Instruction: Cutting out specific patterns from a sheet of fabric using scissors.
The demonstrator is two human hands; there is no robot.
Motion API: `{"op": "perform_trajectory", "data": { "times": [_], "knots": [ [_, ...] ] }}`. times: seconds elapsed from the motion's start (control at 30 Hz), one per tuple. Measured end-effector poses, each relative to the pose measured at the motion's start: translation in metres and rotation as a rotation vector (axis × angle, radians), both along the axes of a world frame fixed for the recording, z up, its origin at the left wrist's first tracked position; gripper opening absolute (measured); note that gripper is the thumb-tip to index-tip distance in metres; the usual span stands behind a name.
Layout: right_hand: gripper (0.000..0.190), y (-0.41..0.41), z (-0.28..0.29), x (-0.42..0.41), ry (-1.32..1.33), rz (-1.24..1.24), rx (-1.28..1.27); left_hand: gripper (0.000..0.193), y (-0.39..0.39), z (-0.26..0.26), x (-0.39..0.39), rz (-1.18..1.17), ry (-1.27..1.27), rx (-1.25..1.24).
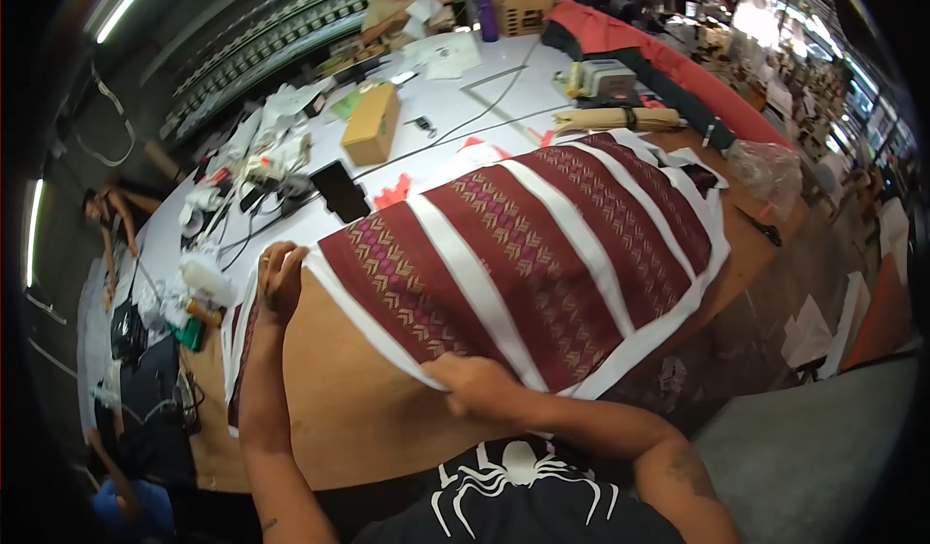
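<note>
A large patterned sheet, seemingly fabric, lies before me, with maroon panels, woven-looking chevron motifs and white bands and borders. My left hand pinches its white border at the far left corner. Lower down, my right hand grips the near white edge, its thumb and fingers around the border. Between my forearms, bare brown board shows on the tabletop. A narrow second piece of the same maroon and white material hangs behind my left forearm, partly hidden by it.
Beyond the sheet are a black phone-like device, a cardboard box, keys and a rolled tan bundle. Scissors lie at right by a clear plastic bag. Clutter fills the left side. A person sits across the table.
</note>
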State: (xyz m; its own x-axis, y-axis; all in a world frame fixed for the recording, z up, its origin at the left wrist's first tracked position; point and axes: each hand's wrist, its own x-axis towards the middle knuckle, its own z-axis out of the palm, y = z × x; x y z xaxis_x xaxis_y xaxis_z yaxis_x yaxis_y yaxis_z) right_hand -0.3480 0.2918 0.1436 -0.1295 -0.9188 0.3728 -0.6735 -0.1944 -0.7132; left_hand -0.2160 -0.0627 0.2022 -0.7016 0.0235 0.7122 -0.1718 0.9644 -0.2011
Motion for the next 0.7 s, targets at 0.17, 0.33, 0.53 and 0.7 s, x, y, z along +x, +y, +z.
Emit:
{"op": "perform_trajectory", "data": {
  "times": [0.17, 0.33, 0.53, 0.7],
  "knots": [
    [0.046, -0.085, -0.081, 0.120, -0.023, 0.192, 0.071, 0.028, -0.054, -0.069, 0.134, 0.300, -0.021, 0.185],
    [0.036, -0.082, -0.115, 0.170, 0.014, 0.340, 0.064, 0.022, -0.079, -0.142, 0.199, 0.442, -0.003, 0.494],
    [0.018, 0.006, -0.096, 0.075, -0.022, -0.302, 0.122, 0.019, -0.113, -0.192, 0.249, 0.570, 0.041, 0.554],
    [0.022, 0.122, -0.132, -0.058, 0.156, -1.017, 0.167, 0.019, -0.134, -0.183, 0.265, 0.785, 0.052, 0.540]
  ]
}}
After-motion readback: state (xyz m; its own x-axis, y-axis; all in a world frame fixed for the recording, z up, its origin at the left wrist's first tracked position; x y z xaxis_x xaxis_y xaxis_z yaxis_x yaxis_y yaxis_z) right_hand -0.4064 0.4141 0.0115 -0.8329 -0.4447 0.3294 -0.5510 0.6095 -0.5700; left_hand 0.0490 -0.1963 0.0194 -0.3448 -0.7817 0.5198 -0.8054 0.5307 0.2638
